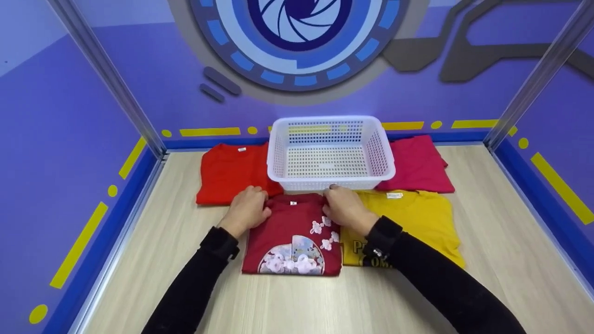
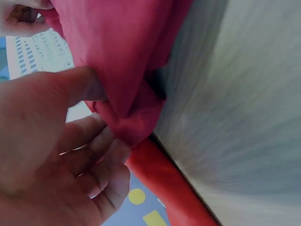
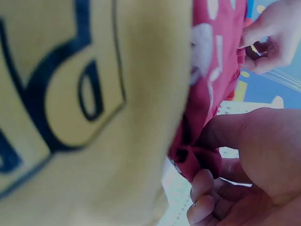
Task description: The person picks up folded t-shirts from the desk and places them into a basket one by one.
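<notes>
"Gripping anything in the head view, those two hands?"

"Yes, the dark red shirt (image 1: 283, 227). It lies folded in the middle of the bench (image 1: 297, 306), its neck towards the far edge. The left hand (image 1: 246, 208) has its far left corner, the right hand (image 1: 345, 206) its far right one, fingers curled on both."

"And around it?"

"A white basket (image 1: 329, 180) stands just beyond, near the bench's far edge. An orange-red shirt (image 1: 227, 174) lies towards the far left corner, a magenta shirt (image 1: 417, 162) towards the far right corner, partly hidden by the basket. A yellow shirt (image 1: 427, 222) lies right beside the dark red one, under the right forearm."

"What does the left wrist view add?"

"Thumb and fingers pinch a bunched corner of the dark red cloth, with the orange-red shirt just past it. At the upper left, the right hand shows in part, at the cloth too."

"And the right wrist view?"

"Thumb and fingertips hold a crumpled dark red fold. The yellow shirt, with its dark-outlined letters, fills much of the left side; basket holes show behind the fingers. At the upper right, the left hand holds the opposite corner."
</notes>
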The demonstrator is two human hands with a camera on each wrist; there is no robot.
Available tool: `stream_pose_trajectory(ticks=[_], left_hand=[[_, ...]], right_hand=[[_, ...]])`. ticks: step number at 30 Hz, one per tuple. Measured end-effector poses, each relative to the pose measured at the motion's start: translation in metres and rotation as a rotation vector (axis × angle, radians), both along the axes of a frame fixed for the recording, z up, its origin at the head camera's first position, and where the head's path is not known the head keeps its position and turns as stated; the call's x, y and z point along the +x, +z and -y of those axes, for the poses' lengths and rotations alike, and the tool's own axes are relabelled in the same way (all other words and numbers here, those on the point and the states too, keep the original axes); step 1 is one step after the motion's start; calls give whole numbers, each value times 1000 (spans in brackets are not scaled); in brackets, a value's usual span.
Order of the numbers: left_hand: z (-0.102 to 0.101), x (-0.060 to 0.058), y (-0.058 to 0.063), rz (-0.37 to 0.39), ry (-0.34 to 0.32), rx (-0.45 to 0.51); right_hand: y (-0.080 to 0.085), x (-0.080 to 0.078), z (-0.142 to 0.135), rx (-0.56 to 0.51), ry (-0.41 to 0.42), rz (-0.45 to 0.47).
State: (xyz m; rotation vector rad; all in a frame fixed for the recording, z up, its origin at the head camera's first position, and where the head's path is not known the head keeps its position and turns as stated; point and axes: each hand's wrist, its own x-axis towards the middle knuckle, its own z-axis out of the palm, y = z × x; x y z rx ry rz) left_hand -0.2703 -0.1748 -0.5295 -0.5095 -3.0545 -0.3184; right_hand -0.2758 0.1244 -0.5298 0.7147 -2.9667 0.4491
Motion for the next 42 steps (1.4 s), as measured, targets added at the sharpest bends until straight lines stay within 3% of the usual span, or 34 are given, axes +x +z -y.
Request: stream_pose_trajectory(ticks=[4, 7, 10, 13, 17, 21, 25, 30, 35, 42], left_hand=[[5, 1, 9, 7, 39, 84], [6, 2, 20, 75, 47, 181], [5, 2, 31, 153, 15, 261], [5, 4, 39, 200, -24, 307], [9, 8, 52, 205, -47, 334], [16, 14, 68, 172, -85, 351], [21, 19, 91, 141, -108, 388], [19, 25, 121, 90, -134, 443], [12, 32, 140, -20, -155, 469], [-4, 35, 160, -128, -225, 486]], right_hand=[[14, 6, -8, -37, 33, -28], [25, 12, -17, -57, 50, -61], [35, 18, -25, -79, 58, -68], [44, 21, -30, -133, 70, -25], [58, 23, -32, -218, 81, 91], [73, 23, -37, -281, 89, 185], [91, 23, -48, -326, 109, 189], [113, 23, -64, -371, 175, 138], [129, 22, -80, -396, 230, 60], [150, 24, -93, -403, 175, -117]])
